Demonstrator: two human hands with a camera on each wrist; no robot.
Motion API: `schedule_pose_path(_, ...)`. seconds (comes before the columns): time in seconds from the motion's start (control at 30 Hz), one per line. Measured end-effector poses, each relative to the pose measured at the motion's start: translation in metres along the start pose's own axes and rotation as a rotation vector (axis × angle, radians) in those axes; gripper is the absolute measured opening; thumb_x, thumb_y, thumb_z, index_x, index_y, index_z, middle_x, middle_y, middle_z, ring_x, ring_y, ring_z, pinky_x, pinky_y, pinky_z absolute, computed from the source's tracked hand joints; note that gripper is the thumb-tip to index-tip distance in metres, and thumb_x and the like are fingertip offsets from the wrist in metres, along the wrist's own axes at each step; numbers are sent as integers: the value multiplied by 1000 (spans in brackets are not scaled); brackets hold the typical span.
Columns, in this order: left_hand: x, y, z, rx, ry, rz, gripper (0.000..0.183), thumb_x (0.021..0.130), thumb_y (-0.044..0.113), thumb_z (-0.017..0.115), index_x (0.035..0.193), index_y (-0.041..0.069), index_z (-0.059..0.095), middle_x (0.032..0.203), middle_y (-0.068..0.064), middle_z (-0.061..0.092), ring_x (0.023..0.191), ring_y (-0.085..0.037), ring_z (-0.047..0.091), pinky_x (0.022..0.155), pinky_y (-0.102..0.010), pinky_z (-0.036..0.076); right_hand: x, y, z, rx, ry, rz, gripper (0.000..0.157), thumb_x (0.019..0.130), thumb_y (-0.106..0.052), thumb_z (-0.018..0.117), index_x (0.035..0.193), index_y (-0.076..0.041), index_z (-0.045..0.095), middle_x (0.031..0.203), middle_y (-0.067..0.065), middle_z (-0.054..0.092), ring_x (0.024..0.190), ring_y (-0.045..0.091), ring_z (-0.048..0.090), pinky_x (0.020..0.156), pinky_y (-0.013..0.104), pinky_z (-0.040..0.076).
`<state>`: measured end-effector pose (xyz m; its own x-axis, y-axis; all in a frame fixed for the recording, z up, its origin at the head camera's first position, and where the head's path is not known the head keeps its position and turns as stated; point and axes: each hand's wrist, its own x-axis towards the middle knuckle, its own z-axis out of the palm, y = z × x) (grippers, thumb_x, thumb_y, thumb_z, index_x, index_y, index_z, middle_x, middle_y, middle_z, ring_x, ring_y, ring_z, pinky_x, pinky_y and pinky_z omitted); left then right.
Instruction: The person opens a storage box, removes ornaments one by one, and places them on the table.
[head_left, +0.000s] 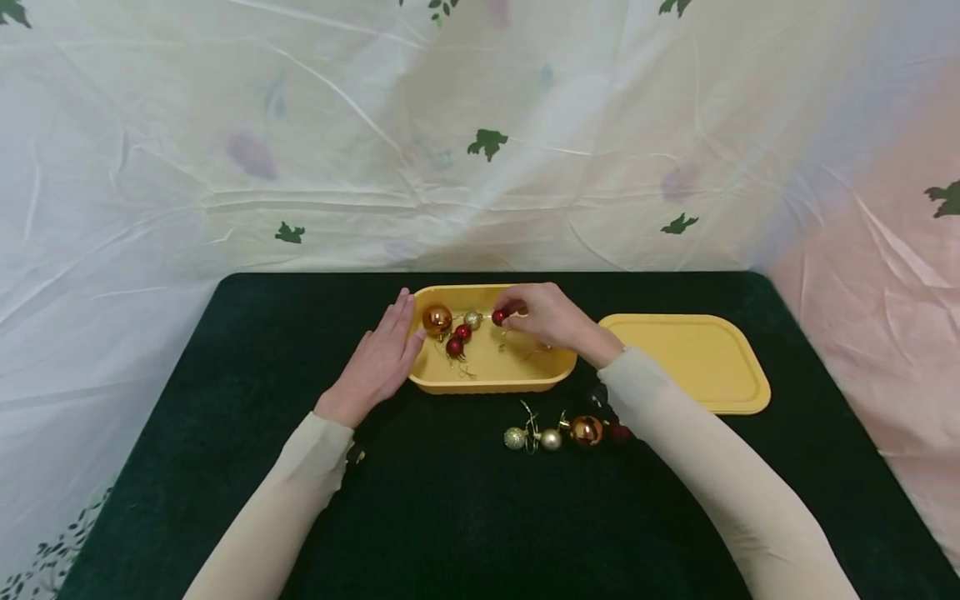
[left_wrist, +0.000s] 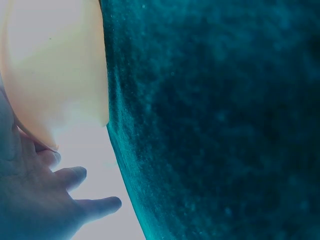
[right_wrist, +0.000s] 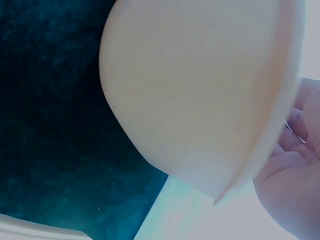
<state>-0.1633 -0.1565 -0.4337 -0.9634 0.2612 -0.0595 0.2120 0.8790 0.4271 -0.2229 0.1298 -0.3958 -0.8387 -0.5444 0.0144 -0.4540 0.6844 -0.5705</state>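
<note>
With the right hand point(head_left: 546, 312) pinching a small red bauble point(head_left: 499, 317) over the yellow box point(head_left: 495, 386) and the left hand point(head_left: 378, 354) straight-fingered against the box's left end, the bauble looks light, stiff, slick and perhaps brittle, best held gently by its sides.
</note>
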Motion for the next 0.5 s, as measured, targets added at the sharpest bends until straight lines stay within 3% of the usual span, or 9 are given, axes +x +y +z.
schedule_pose_path(0.5, 2, -4, 1, 1, 17, 21, 69, 113, 42, 30, 167, 10, 1, 174, -7, -6, 158, -37, 9, 120, -68, 19, -27, -6, -18, 79, 80, -28, 24, 98, -14, 73, 122, -9, 73, 116, 4, 75, 112, 23, 70, 100, 46, 55)
